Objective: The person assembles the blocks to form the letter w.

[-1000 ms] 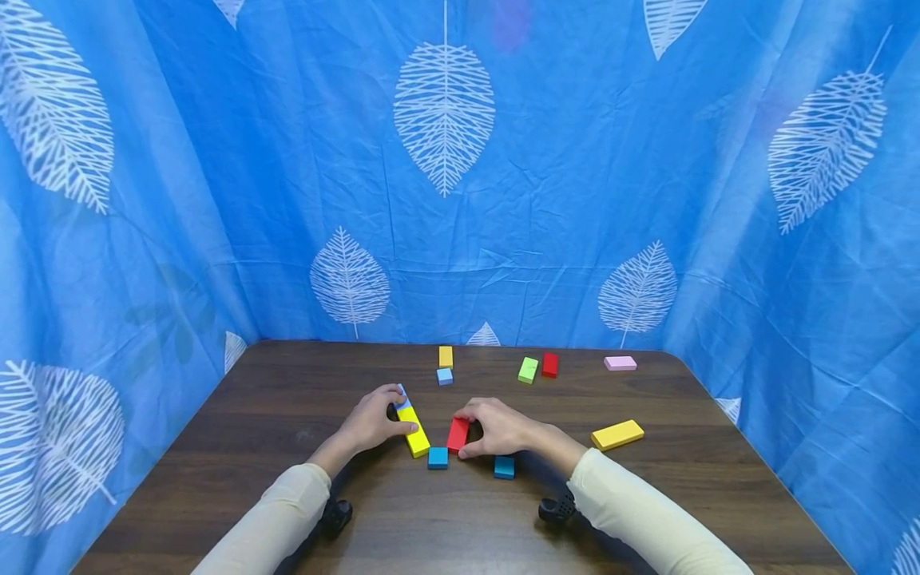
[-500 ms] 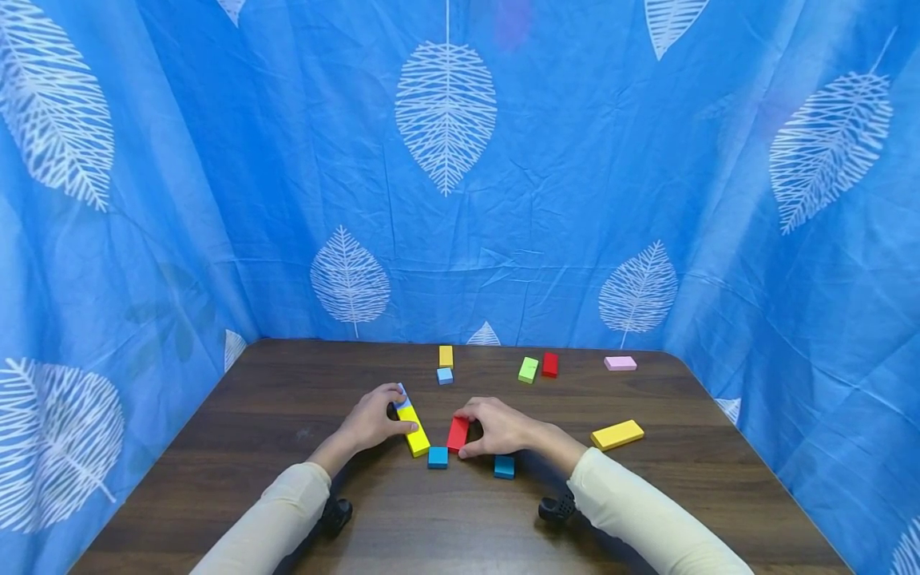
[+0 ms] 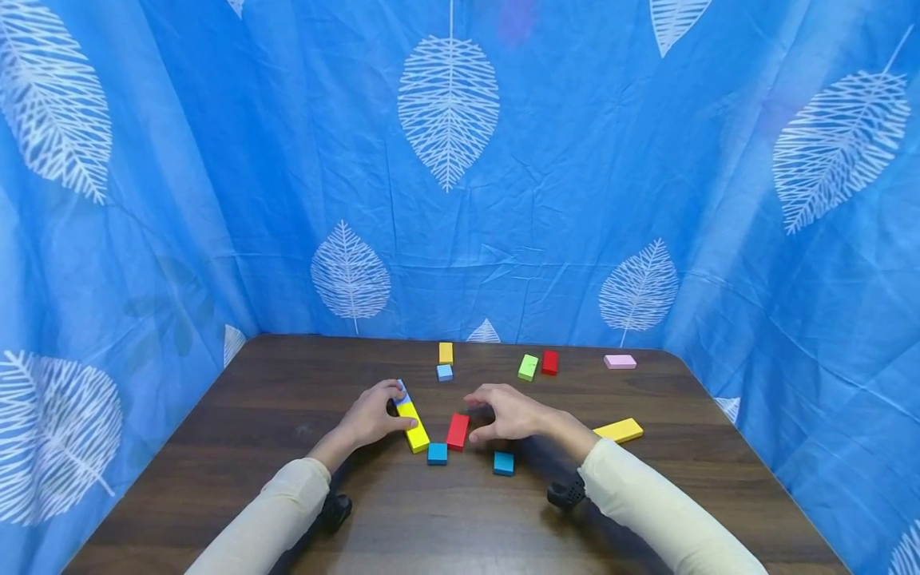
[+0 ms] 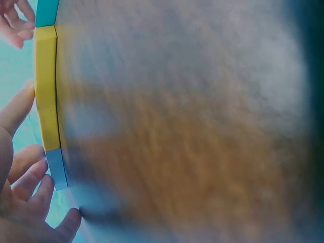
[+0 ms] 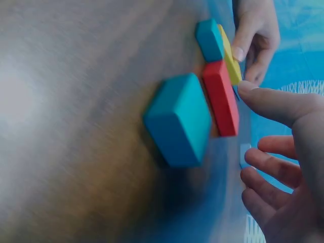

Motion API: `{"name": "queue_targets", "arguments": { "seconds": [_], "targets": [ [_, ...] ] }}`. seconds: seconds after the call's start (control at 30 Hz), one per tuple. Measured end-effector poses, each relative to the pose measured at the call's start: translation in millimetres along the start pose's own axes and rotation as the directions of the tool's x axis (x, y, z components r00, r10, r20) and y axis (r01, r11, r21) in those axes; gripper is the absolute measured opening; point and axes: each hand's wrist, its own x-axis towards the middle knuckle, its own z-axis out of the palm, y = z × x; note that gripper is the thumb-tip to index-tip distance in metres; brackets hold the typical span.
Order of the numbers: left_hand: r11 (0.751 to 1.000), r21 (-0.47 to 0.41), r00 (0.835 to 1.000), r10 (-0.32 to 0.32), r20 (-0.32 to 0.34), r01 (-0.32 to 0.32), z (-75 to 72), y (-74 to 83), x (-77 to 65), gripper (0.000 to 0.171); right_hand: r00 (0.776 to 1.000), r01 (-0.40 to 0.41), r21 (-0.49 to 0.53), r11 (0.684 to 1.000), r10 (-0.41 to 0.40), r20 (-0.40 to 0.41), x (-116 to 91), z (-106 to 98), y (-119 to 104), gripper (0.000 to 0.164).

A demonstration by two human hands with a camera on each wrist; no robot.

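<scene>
Blocks [image 3: 458, 431] are laid out on a brown surface [image 3: 431, 527], behind which a blue cloth [image 3: 546, 200] printed with white leaves is hung. Over the nearer pieces two hands are held. The left hand [image 3: 372, 415] is spread in a loose curve: its thumb is rested on the yellow block [image 4: 46, 86], its fingers are set at the pale blue block [image 4: 56, 169] joined to the far end, and no firm pinch is seen. The right hand [image 3: 512, 414] is held just beside the red block [image 5: 221, 98], thumb and fingers parted, with nothing gripped.

The arranging of pieces seems to be in hand, and the red block can be judged set down. For the next move, the row seems to need steadying by the left hand while another piece is chosen by the right.

To the right, a second yellow block [image 3: 621, 430] is partly hidden by the right arm. One teal block [image 3: 437, 454] is placed between the near ends of yellow and red; another teal block [image 3: 503, 463] is left apart. No brand, label or writing can be read.
</scene>
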Motion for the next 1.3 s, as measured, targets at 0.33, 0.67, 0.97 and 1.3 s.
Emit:
{"name": "queue_targets", "arguments": {
  "seconds": [0.33,0.67,0.97,1.3],
  "targets": [
    [0.999,0.032,1.000,0.018,-0.012,-0.018,0.1,1.8,-0.8,0.061,0.995,-0.029,-0.022,0.999,0.027,-0.092,35.8,-22.8,10.7,0.066],
    [1.000,0.028,1.000,0.006,-0.014,-0.005,0.8,3.6,0.9,0.060,0.980,-0.088,0.076,0.993,0.101,-0.173,76.4,-33.2,29.2,0.058],
    [1.000,0.022,1.000,0.003,-0.012,-0.003,3.4,0.5,-0.3,0.060,0.970,-0.128,0.120,0.984,0.150,-0.193,95.6,-31.2,42.1,0.051],
    [1.000,0.019,1.000,0.009,-0.021,-0.008,2.8,-1.0,2.3,0.061,0.952,-0.197,0.136,0.971,0.223,-0.211,117.2,-22.0,51.9,0.046]
  ]
}}
